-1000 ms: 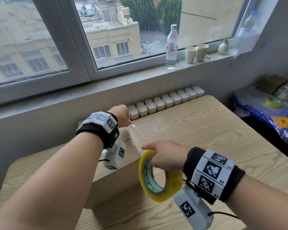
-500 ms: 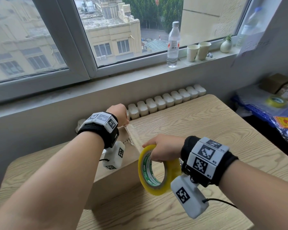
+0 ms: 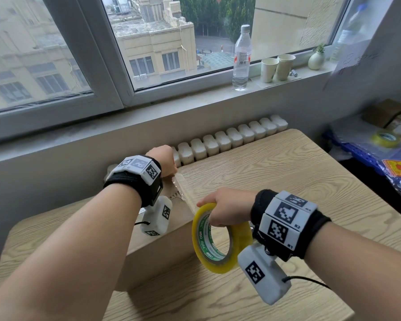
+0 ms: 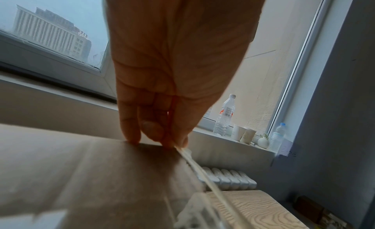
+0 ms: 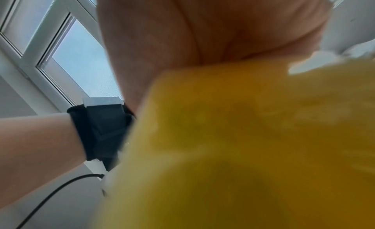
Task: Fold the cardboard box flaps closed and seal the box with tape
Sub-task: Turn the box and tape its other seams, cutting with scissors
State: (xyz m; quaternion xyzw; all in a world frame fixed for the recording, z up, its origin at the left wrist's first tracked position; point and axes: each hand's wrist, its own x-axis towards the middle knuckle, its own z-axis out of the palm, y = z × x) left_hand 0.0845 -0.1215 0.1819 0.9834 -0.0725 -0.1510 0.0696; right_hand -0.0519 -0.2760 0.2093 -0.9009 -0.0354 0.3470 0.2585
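A brown cardboard box (image 3: 162, 258) lies on the wooden table (image 3: 287, 181), mostly under my left forearm. My left hand (image 3: 162, 161) is at the box's far edge; in the left wrist view its fingertips (image 4: 172, 141) pinch the end of a clear tape strip (image 4: 202, 173) against the box top (image 4: 81, 176). The strip (image 3: 185, 193) runs back over the box to a yellow tape roll (image 3: 220, 239). My right hand (image 3: 227, 209) grips that roll from above, fingers through its core. The right wrist view shows only the blurred roll (image 5: 253, 144) below the palm (image 5: 202, 32).
A radiator (image 3: 229, 137) runs along the table's far edge below the sill. On the sill stand a water bottle (image 3: 242, 59), two paper cups (image 3: 276, 68) and a small vase (image 3: 316, 60). A second tape roll (image 3: 386, 139) lies on the cluttered blue shelf at right.
My right hand with the roll has risen a little and the strip between the hands now looks straighter. The left hand stays at the box's far edge.
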